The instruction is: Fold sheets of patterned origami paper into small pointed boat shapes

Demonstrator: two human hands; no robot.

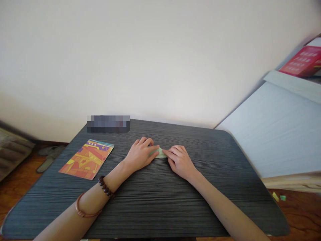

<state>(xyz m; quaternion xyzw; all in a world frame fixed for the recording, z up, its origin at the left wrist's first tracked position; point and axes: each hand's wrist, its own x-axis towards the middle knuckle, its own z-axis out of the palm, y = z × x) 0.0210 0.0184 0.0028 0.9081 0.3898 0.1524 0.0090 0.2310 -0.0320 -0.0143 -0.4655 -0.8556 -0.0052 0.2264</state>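
A small pale-green paper (162,154) is lying near the middle of the dark table (155,204), well in from every edge. The left hand (143,153) is covering its left part, thumb and forefinger resting on it with their tips slightly apart; the other fingers are curving toward the far side. The right hand (180,160) is touching the right end with its forefinger, while its thumb is sitting lower, just beside the near edge. Whether either hand is pinching the paper or only pressing it down, I cannot tell.

Both forearms are reaching in over the near edge, spreading apart, and a wedge of grained tabletop is opening between them. A broad span is running from the right hand to the rounded right edge, and a shallower strip is stretching beyond the fingers to the far edge by the wall (160,60). On the left, room is narrowing: an orange booklet (85,160) is lying between the left forearm and the sloping left edge, and a pixelated object (108,125) is occupying the far left corner. A pale panel (260,130) is standing past the far right corner.
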